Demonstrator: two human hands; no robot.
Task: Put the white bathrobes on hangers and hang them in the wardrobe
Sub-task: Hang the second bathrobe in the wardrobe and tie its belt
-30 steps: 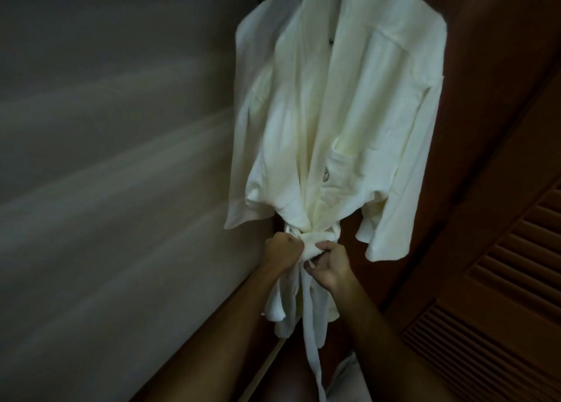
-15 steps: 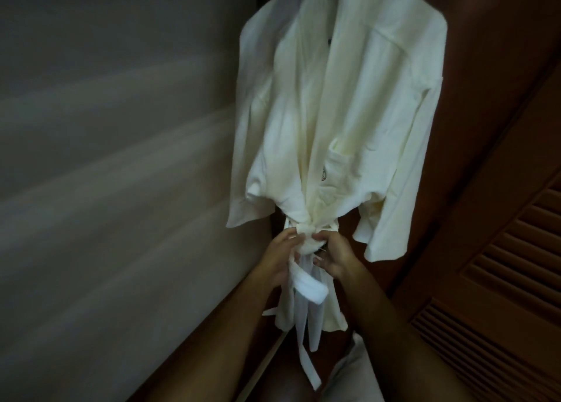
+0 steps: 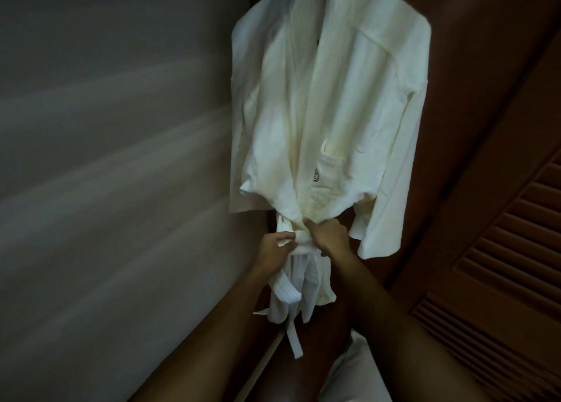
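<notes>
A white bathrobe (image 3: 331, 104) hangs upright inside the dark wooden wardrobe, its collar reaching the top edge of the view where the hanger is mostly hidden. Its white belt (image 3: 300, 240) is knotted at the waist, with the ends dangling below. My left hand (image 3: 274, 248) pinches a piece of the belt at the left of the knot. My right hand (image 3: 329, 238) grips the belt and the gathered cloth just right of the knot. Both forearms reach up from the bottom of the view.
A pale grey wall (image 3: 115, 189) fills the left side. A louvred wooden wardrobe door (image 3: 510, 250) stands open at the right. Another piece of white cloth (image 3: 352, 374) lies low at the bottom, between my arms.
My hands have shifted on the belt knot: the left moved out to the left holding a belt piece, the right rose to the waist. A loop of belt now hangs lower.
</notes>
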